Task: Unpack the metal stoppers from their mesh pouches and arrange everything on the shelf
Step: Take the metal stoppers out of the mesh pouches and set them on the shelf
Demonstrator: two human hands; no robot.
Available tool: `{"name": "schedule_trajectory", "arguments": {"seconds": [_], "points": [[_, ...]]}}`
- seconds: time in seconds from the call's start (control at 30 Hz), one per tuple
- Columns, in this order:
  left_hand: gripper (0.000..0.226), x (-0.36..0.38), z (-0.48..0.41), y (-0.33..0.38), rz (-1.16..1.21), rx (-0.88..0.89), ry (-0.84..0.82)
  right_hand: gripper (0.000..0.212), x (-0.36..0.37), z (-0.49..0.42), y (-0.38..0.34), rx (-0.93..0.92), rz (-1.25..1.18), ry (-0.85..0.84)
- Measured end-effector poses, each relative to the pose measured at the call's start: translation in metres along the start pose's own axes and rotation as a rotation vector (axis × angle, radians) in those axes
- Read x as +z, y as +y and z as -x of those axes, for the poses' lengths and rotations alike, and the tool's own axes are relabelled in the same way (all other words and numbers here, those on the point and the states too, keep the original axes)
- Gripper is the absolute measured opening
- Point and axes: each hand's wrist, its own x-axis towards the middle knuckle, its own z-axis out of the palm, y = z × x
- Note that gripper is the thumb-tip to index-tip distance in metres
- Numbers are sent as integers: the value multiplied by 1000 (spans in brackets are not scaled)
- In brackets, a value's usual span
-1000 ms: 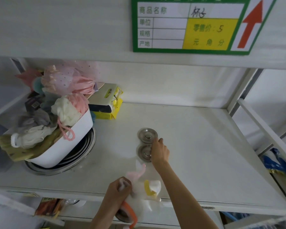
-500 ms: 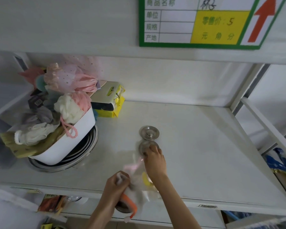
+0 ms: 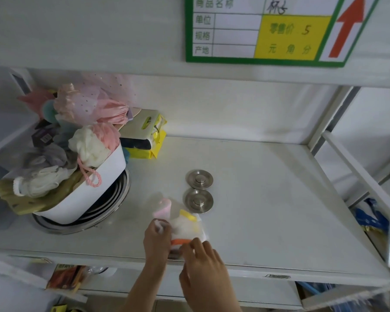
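Two round metal stoppers lie flat on the white shelf (image 3: 268,199), one behind the other: the far stopper (image 3: 199,179) and the near stopper (image 3: 198,201). Near the shelf's front edge my left hand (image 3: 156,238) grips a bunch of white mesh pouches (image 3: 185,226) with pink, yellow and orange trim. My right hand (image 3: 204,264) pinches the bunch at its orange edge. Something dark sits inside the bunch below the orange band; I cannot tell what it is.
A white tub (image 3: 83,194) heaped with bath poufs and cloths rests tilted on a stack of metal rings (image 3: 86,221) at the left. Yellow packets (image 3: 148,140) lie behind it. A price sign (image 3: 275,30) hangs on the shelf above. A white frame post (image 3: 358,176) stands at the right.
My right hand has let go of the near stopper and drawn back to the pouches in my left hand. The near stopper now lies uncovered on the shelf.
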Motion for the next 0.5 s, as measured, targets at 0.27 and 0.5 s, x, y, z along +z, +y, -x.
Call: {"name": "schedule_trajectory", "arguments": {"seconds": [0.27, 0.5], "points": [[20, 8, 4, -1, 84, -19, 12, 28, 34, -5, 2, -37, 81, 249], [17, -5, -4, -4, 52, 37, 5, 40, 35, -5, 11, -209, 105, 465]]}}
